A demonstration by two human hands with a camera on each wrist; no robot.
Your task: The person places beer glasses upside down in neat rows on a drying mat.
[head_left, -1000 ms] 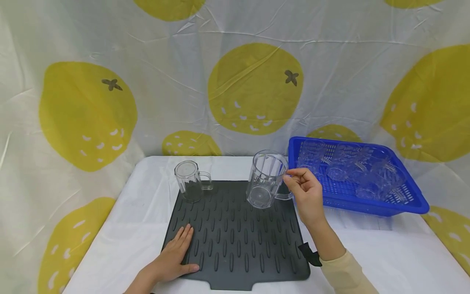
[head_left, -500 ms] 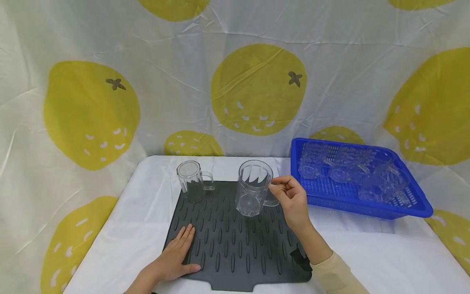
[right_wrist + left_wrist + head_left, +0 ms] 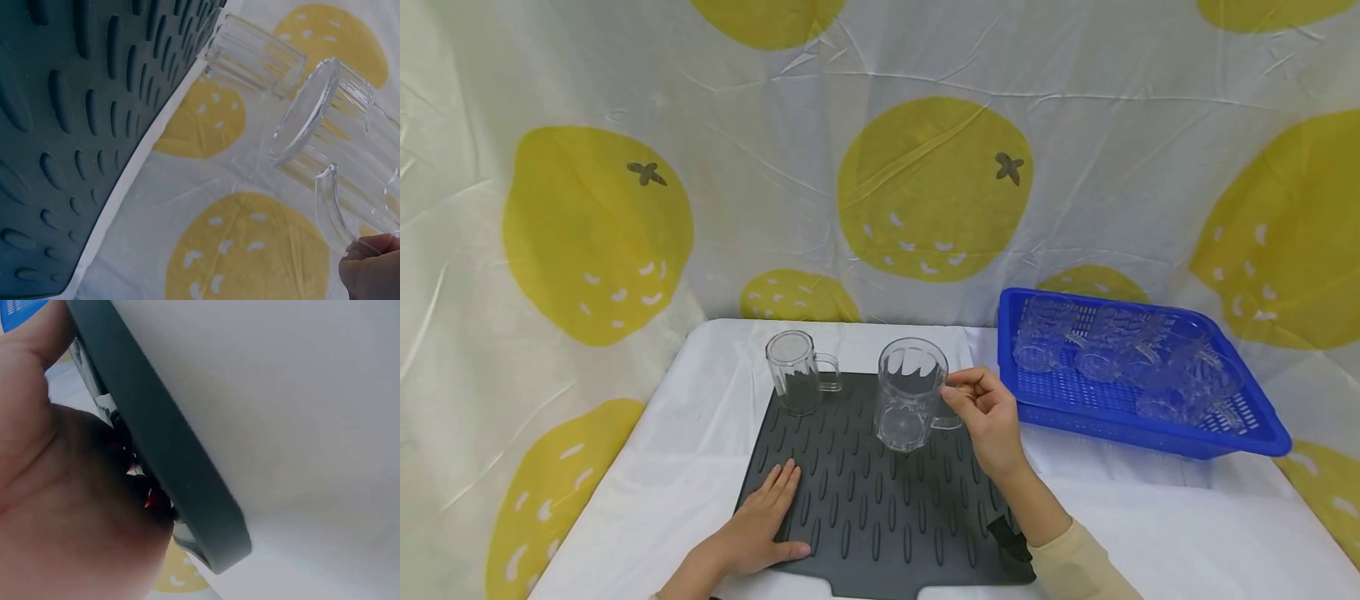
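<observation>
My right hand (image 3: 988, 417) pinches the handle of a clear plastic mug (image 3: 910, 394), held just above the far middle of a dark grey ribbed drying mat (image 3: 880, 508). In the right wrist view that clear mug (image 3: 347, 131) hangs beside the mat (image 3: 75, 112), its handle between my fingertips (image 3: 372, 265). A second clear mug (image 3: 793, 372) stands upright at the mat's far left corner. My left hand (image 3: 760, 521) lies flat on the mat's near left part, fingers straight. The left wrist view shows my palm (image 3: 56, 506) against the mat's edge (image 3: 162, 444).
A blue slotted basket (image 3: 1217, 433) holding several clear mugs sits on the white table (image 3: 647, 475) to the right of the mat. A white cloth with yellow fruit prints (image 3: 932, 183) hangs behind and around the table.
My right hand has carried the mug leftward and lower, from beside the basket to over the mat's far middle. The left hand has stayed flat on the mat.
</observation>
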